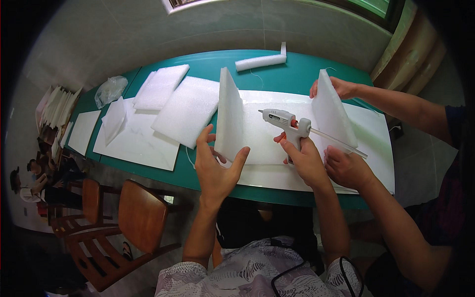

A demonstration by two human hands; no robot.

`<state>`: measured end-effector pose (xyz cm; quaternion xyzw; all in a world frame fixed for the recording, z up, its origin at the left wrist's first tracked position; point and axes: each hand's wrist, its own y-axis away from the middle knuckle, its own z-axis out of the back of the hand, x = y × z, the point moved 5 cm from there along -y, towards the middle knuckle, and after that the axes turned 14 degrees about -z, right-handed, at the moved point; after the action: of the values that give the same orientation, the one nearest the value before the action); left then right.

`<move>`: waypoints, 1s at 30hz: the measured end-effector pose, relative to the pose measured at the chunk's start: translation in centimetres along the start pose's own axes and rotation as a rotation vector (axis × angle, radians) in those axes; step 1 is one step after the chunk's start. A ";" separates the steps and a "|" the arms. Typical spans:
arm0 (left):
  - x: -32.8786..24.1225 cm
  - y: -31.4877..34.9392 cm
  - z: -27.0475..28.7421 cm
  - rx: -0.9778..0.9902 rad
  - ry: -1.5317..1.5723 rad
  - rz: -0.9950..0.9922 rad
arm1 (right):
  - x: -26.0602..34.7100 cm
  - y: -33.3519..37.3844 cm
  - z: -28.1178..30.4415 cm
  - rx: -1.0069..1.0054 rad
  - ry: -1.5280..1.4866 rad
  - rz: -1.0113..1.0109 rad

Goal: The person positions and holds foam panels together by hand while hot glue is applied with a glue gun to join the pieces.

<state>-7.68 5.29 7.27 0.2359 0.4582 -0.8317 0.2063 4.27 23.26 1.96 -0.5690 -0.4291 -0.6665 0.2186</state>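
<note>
My right hand (309, 163) is wrapped round the handle of a white hot glue gun (283, 119) with an orange trigger. A long clear glue stick (341, 142) sticks out of its back, and its nozzle points left. My left hand (217, 168) has its fingers and thumb spread around the near edge of an upright white foam panel (230, 119); whether it touches cannot be made out. That panel stands at the left end of a flat foam sheet (260, 148). At the other end, a co-worker's two hands steady a second upright foam panel (334, 109).
Loose foam sheets (190, 106) and a marble-patterned board (153, 153) lie to the left on the green table (198, 59). Beyond them is a crumpled plastic bag (111, 90). Foam strips (261, 62) rest at the far edge. Wooden chairs (142, 213) stand at lower left.
</note>
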 end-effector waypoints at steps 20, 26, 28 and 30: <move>2.3 4.8 2.4 -0.156 0.125 -0.093 | 0.4 3.4 -0.9 -0.063 0.102 0.042; -1.9 8.3 0.0 0.042 0.178 -0.182 | -0.4 6.4 -1.9 -0.146 0.162 0.125; -3.9 8.5 -2.3 0.189 0.351 -0.112 | -1.2 6.9 -1.9 -0.179 0.200 0.171; -4.6 9.0 -4.0 0.278 0.495 0.004 | -1.9 7.1 -2.0 -0.222 0.196 0.317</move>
<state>1.89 4.83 2.07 0.4589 0.3759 -0.8031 0.0557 9.15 17.45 2.51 -0.5826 -0.2348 -0.7191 0.2973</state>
